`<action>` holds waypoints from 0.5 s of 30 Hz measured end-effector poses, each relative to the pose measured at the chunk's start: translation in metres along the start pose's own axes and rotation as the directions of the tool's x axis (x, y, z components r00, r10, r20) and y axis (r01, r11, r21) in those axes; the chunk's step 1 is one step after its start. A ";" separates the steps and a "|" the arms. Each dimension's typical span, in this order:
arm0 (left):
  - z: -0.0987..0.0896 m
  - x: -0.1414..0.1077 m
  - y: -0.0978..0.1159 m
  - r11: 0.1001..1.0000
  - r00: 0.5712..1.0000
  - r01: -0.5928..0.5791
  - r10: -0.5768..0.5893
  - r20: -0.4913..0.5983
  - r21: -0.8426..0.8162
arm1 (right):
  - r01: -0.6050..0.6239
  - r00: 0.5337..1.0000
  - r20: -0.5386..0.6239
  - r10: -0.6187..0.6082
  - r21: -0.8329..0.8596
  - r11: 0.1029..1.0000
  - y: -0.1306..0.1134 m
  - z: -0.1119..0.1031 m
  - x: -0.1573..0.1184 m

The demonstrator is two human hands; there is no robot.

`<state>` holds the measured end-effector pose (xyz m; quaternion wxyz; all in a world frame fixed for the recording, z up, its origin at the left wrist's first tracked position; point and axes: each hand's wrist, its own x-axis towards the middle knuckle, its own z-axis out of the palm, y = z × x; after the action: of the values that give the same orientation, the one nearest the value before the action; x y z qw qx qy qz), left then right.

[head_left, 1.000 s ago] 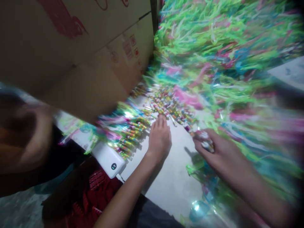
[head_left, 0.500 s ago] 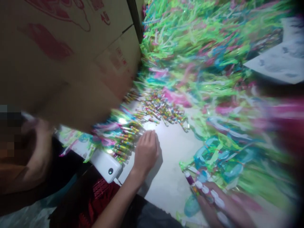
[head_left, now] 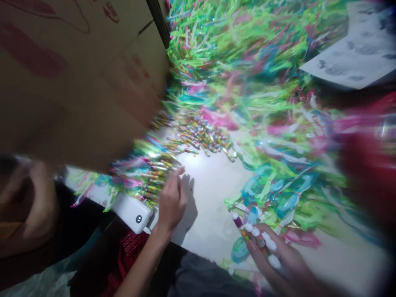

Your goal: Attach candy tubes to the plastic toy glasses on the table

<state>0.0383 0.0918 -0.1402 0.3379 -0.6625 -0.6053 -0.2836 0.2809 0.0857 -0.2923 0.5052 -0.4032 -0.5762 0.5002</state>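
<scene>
My left hand (head_left: pixel 173 202) is over the white table, beside a row of small multicoloured tubes (head_left: pixel 153 185). Its fingers look partly spread, and their far side is hidden behind the hand. My right hand (head_left: pixel 278 251) is closed around a bundle of small printed tubes with white ends (head_left: pixel 255 233), one with a purple band. Green, blue and pink plastic strips (head_left: pixel 287 198) lie just beyond that hand. Another heap of loose tubes (head_left: pixel 204 132) is farther back on the table.
A large cardboard box (head_left: pixel 77 95) looms at upper left. A white power bank (head_left: pixel 131 212) with a cable sits at the table's near edge. Printed paper (head_left: pixel 355 53) is at upper right, near a blurred red object (head_left: pixel 371 152). Another person's arm (head_left: pixel 43 202) is at left.
My left hand has shifted left to the tube row and turned, its fingers lifting apart. My right hand keeps its bundle. The whole view has shifted slightly.
</scene>
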 end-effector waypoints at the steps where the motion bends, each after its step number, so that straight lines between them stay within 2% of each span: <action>1: -0.003 -0.002 0.001 0.999 0.999 0.041 -0.042 -0.019 -0.034 | -0.010 1.000 0.017 0.010 0.003 1.000 0.001 0.002 0.000; 3: -0.005 0.001 0.003 0.990 0.994 0.110 -0.112 -0.019 -0.088 | -0.012 0.999 0.049 0.011 0.018 1.000 0.000 0.004 0.001; 5: 0.001 0.009 0.006 0.985 0.991 0.133 -0.132 0.017 -0.113 | -0.005 0.997 0.073 0.001 0.046 0.999 -0.002 0.007 0.001; 10: 0.030 0.037 0.009 0.998 0.997 0.048 -0.045 0.063 -0.041 | -0.018 0.991 0.133 0.004 0.105 0.994 -0.008 0.011 0.001; 15: 0.048 0.052 0.005 0.998 0.999 0.015 -0.018 0.045 0.067 | 0.020 0.987 0.158 -0.032 0.080 0.997 -0.022 -0.005 0.009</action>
<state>0.0477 0.1610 -0.1296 0.3435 -0.6523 -0.6275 -0.2506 0.2852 0.0909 -0.2693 0.4794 -0.3345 -0.5999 0.5462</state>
